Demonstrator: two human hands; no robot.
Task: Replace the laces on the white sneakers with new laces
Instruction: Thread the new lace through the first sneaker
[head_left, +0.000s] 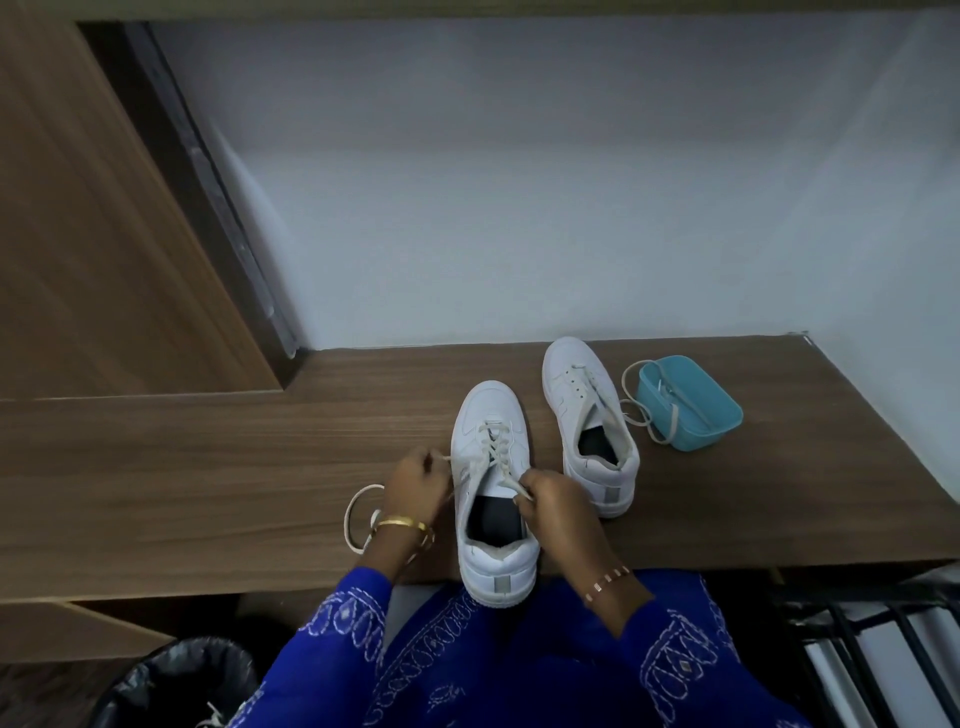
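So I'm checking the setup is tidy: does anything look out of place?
A loose lace trails from the teal tub onto the desk. The near sneaker overhangs the desk edge.

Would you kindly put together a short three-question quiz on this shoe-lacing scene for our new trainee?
1. True or false: the far sneaker is fully laced.
2. What does the left hand pinch? A) lace end B) bracelet C) blue tub
3. Fill in: a loose lace trails from the far sneaker to the blue ____.

Key
1. False: its eyelets look mostly bare; the near sneaker carries crossed laces.
2. A; the right hand pinches the other end.
3. Tub.
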